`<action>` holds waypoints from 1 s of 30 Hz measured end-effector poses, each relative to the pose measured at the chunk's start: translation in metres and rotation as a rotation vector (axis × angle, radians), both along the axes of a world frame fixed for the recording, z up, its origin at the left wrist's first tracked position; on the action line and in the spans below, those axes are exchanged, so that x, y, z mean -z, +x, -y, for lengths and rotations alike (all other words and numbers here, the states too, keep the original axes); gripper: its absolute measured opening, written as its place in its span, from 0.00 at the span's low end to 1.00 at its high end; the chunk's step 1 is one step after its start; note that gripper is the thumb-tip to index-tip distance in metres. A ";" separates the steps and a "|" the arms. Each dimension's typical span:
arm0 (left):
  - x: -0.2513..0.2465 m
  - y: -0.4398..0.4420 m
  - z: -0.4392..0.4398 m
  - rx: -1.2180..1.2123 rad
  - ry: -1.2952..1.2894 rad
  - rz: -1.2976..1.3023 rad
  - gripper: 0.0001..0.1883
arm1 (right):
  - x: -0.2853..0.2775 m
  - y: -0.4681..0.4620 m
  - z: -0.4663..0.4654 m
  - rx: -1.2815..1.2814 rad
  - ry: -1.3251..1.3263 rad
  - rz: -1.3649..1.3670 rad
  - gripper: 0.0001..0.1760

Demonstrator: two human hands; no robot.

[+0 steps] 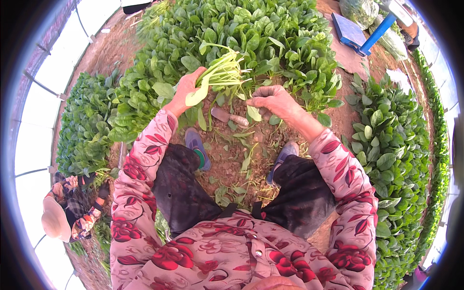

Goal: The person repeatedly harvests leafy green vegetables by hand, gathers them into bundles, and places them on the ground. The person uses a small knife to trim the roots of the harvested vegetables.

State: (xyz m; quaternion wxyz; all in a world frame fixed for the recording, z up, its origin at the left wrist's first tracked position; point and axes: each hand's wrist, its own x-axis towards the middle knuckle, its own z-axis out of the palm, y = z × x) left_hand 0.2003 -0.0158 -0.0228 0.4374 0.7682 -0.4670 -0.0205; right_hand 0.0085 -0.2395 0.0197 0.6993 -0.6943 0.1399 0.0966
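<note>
My left hand (187, 87) is closed around a bunch of leafy greens that look like spinach (223, 70), its pale cut stems pointing right. One broad pale leaf (197, 92) droops over the fingers. Just right of the stem ends, my right hand (276, 102) has its thumb and fingers pinched on a single green leaf (254, 113), which hangs beneath them. On the soil between and below the hands lies a short broad-bladed hand tool (222, 115) with a worn handle (239, 120). Its blade points left.
Dense standing greens (250, 32) fill the bed ahead, with another bed (388, 156) at right. Loose leaves and stems litter the soil (232, 145) between my shoes. A blue platform scale (349, 32) and filled plastic bags (359, 12) stand far right. A person in a hat (56, 219) crouches at left.
</note>
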 end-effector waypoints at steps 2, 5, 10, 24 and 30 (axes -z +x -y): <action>-0.002 -0.001 0.001 -0.024 0.055 0.092 0.17 | 0.006 0.005 -0.008 0.128 -0.012 0.084 0.11; -0.009 -0.011 0.004 -0.090 0.158 0.139 0.19 | 0.006 0.011 -0.017 0.211 0.007 0.157 0.12; -0.012 -0.007 0.003 -0.110 0.228 0.177 0.25 | 0.003 0.015 -0.015 0.162 0.132 0.060 0.13; -0.046 -0.028 0.004 -0.076 0.074 -0.661 0.23 | 0.006 0.008 -0.013 0.155 -0.840 0.441 0.15; -0.046 -0.038 0.012 -0.021 -0.005 -0.692 0.25 | 0.007 0.026 -0.033 0.297 -0.297 0.669 0.11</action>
